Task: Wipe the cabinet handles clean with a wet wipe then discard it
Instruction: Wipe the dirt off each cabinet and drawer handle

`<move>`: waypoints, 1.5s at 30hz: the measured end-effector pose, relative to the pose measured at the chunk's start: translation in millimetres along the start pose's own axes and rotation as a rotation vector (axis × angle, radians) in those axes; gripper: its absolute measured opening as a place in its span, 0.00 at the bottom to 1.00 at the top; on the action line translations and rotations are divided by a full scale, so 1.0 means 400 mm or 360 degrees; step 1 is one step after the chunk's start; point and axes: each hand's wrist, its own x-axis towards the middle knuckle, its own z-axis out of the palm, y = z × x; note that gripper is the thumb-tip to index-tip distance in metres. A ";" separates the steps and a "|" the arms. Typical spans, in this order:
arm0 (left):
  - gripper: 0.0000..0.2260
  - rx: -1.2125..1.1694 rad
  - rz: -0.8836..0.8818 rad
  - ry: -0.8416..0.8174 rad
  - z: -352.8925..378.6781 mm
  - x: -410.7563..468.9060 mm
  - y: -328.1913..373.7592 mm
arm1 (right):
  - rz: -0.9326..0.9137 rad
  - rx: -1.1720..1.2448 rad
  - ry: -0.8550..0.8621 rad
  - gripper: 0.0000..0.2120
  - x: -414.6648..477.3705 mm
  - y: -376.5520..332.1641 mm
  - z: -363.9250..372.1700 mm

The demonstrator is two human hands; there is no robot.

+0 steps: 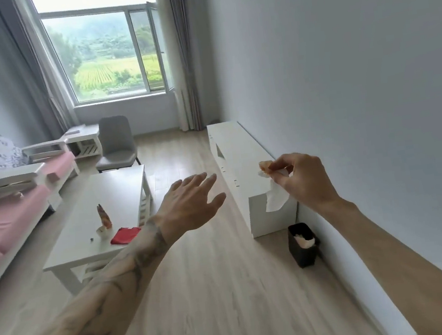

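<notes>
A long low white cabinet [233,149] runs along the right wall, its small handles showing as dark marks on the front face. My right hand [300,178] is raised over the cabinet's near end and pinches a white wet wipe [276,199], which hangs down from my fingers; something small and orange shows at my fingertips. My left hand [190,202] hovers in the air to the left of the cabinet, fingers spread, holding nothing. On the floor by the cabinet's near end stands a black bin [304,252] with white paper inside.
A white coffee table [103,219] stands to the left with a red cloth [124,234] and a small orange pack on it. A pink sofa [10,220] lines the left wall. A grey chair [116,144] sits near the window. Wooden floor lies between table and cabinet.
</notes>
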 end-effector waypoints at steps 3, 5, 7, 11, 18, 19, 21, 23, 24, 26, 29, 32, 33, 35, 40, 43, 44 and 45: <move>0.30 0.0007 -0.0015 -0.0001 0.022 0.162 -0.134 | -0.0016 0.0002 -0.0026 0.06 0.174 0.031 0.129; 0.30 0.0037 0.0010 -0.0002 0.046 0.278 -0.229 | -0.0030 -0.0033 -0.0025 0.06 0.284 0.058 0.217; 0.30 0.0057 0.0033 0.0014 0.069 0.404 -0.326 | -0.0017 -0.0075 -0.0014 0.06 0.394 0.085 0.302; 0.30 0.0031 0.0085 -0.0022 0.095 0.653 -0.510 | 0.0096 -0.0114 -0.0012 0.06 0.614 0.128 0.448; 0.30 0.0000 0.0220 -0.0048 0.130 1.067 -0.731 | 0.0212 -0.0145 0.0052 0.07 0.985 0.224 0.644; 0.30 -0.0005 0.0230 -0.0049 0.142 1.129 -0.761 | 0.0218 -0.0139 0.0068 0.07 1.036 0.246 0.677; 0.30 -0.0006 0.0250 -0.0047 0.174 1.258 -0.818 | 0.0228 -0.0130 0.0094 0.08 1.139 0.308 0.750; 0.30 0.0006 0.0270 -0.0043 0.213 1.381 -0.872 | 0.0243 -0.0117 0.0115 0.07 1.236 0.381 0.822; 0.30 0.0017 0.0278 -0.0046 0.232 1.436 -0.896 | 0.0256 -0.0111 0.0121 0.06 1.278 0.416 0.854; 0.30 0.0023 0.0286 -0.0113 0.269 1.566 -0.945 | 0.0312 -0.0091 0.0112 0.05 1.380 0.495 0.919; 0.30 0.0038 0.0303 -0.0183 0.314 1.777 -1.017 | 0.0403 -0.0106 0.0125 0.04 1.543 0.604 1.003; 0.30 0.0014 0.0328 -0.0217 0.348 1.963 -1.077 | 0.0460 -0.0100 0.0130 0.03 1.696 0.685 1.067; 0.30 0.0008 0.0345 -0.0232 0.359 2.019 -1.093 | 0.0481 -0.0095 0.0128 0.02 1.740 0.706 1.087; 0.30 0.0002 0.0393 -0.0257 0.383 2.134 -1.122 | 0.0530 -0.0108 0.0140 0.02 1.824 0.749 1.130; 0.30 -0.0014 0.0583 -0.0299 0.465 2.442 -1.193 | 0.0681 -0.0169 0.0237 0.02 2.016 0.872 1.262; 0.30 -0.0012 0.0725 -0.0311 0.534 2.627 -1.239 | 0.0798 -0.0217 0.0327 0.04 2.110 0.941 1.344; 0.30 -0.0018 0.0774 -0.0336 0.556 2.684 -1.253 | 0.0856 -0.0228 0.0353 0.04 2.136 0.960 1.366; 0.30 -0.0020 0.0823 -0.0358 0.578 2.738 -1.264 | 0.0910 -0.0242 0.0375 0.05 2.160 0.976 1.387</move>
